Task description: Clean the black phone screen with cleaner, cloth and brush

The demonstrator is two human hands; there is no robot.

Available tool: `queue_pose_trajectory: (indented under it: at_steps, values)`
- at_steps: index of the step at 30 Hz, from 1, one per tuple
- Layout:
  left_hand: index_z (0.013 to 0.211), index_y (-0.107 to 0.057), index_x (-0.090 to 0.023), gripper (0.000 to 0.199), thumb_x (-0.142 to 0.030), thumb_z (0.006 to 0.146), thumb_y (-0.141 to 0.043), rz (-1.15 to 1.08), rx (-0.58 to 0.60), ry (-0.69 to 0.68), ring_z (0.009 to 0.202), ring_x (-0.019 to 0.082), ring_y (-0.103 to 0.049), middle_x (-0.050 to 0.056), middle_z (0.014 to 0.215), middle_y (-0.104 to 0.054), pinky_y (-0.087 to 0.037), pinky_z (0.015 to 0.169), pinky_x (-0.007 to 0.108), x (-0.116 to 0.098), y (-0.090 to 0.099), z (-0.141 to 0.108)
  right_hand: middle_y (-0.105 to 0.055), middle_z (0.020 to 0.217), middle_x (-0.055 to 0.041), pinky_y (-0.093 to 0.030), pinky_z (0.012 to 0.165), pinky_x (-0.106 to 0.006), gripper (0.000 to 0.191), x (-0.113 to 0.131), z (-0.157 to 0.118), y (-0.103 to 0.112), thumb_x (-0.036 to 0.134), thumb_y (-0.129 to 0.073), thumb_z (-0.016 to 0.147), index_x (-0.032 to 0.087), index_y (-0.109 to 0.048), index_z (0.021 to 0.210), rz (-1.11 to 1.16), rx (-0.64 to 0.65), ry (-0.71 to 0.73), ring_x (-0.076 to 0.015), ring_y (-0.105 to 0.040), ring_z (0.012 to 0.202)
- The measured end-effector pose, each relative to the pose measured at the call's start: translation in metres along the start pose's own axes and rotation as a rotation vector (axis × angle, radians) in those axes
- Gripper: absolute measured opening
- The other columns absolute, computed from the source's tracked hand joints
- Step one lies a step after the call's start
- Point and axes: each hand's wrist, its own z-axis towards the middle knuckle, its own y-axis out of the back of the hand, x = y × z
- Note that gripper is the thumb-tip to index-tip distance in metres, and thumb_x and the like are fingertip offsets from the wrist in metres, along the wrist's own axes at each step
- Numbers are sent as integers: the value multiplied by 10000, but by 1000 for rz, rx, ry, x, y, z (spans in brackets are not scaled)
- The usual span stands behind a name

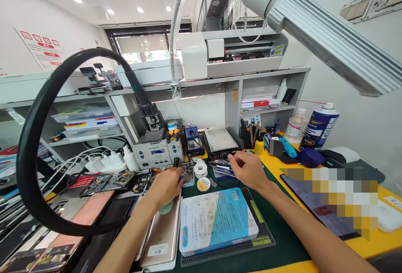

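My left hand (166, 186) reaches over the top end of a gold tablet (161, 233), beside small circuit boards (187, 174). Its fingers are bent and closed, with their tips partly hidden. A black handle-like piece (176, 162) stands just beyond them. My right hand (248, 170) is closed in a pinch by the front panel of a flat heating plate (221, 140). Whatever lies between its fingertips is too small to name. Several tweezers (224, 168) lie just left of that hand. A blue and white box (218, 220) rests between my forearms on a dark mat.
A thick black hose (27, 147) loops at left from the hot air station (157, 153). A lamp head (333, 34) hangs at upper right. A solder wire spool (200, 168) and round tin (204, 184) sit between my hands. A spray can (320, 126) stands at right.
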Motion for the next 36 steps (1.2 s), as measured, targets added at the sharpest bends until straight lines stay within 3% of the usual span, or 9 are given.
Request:
queue_pose_trajectory:
  at_steps: [6,12,16,20,25,27,30,33,36]
  values:
    - [1158,-698,-195,280,-293,968,-518,-29,-26,0,1051,329,-710,137,1171,-737,-535,838,410,-1,0,-1,-375,507,50,-274,513,-280,433,2,-1,0,270,-556,969,220,-347,593,-12,33,26,-104,-363,460]
    - [1177,-666,-168,270,-343,1002,-555,-123,-93,-1,1016,228,-691,95,1152,-717,-541,920,442,4,4,-2,-403,497,45,-284,521,-280,438,2,-3,-1,283,-563,957,216,-363,573,-28,25,5,-105,-369,458]
    - [1142,-674,-165,293,-402,994,-586,-218,-191,18,927,194,-690,68,1066,-723,-552,890,422,9,9,-4,-412,476,41,-286,524,-283,441,3,-3,-1,296,-566,945,215,-375,556,-21,29,-6,-108,-376,448]
    - [1141,-695,-168,322,-397,1014,-507,-335,-333,28,771,164,-668,46,933,-747,-539,766,328,6,20,-12,-428,472,31,-286,527,-286,445,2,-2,0,311,-565,935,217,-372,546,-16,24,-26,-116,-386,454]
    - [1237,-637,-102,523,-488,1033,-348,-432,-482,48,733,166,-651,111,997,-753,-486,622,266,-4,48,-34,-466,483,20,-293,532,-286,433,-1,-2,1,308,-552,933,218,-389,543,-20,60,-32,-123,-413,464]
    - [1230,-648,-113,527,-501,1021,-360,-435,-465,47,726,169,-655,103,989,-758,-482,617,264,-4,58,-45,-476,484,19,-295,533,-286,426,-1,-3,0,307,-552,931,219,-395,545,-23,83,-25,-124,-419,465]
    - [1101,-729,-180,398,-454,965,-475,-384,-304,29,712,181,-676,46,897,-774,-502,648,269,-2,62,-60,-479,487,19,-295,539,-288,423,2,-5,0,307,-548,933,220,-393,549,-23,113,-8,-127,-433,470]
    - [1050,-756,-210,285,-342,889,-561,-278,-121,19,864,235,-725,64,1021,-787,-533,756,295,-1,46,-72,-476,486,19,-291,533,-286,430,5,-5,1,308,-540,940,222,-382,549,-12,132,13,-126,-435,466]
    - [1120,-726,-205,305,-295,870,-576,-164,-36,45,1003,294,-720,124,1157,-751,-534,843,340,-3,22,-82,-468,476,23,-292,526,-282,435,7,-5,1,315,-535,944,223,-377,549,-1,132,22,-126,-435,454]
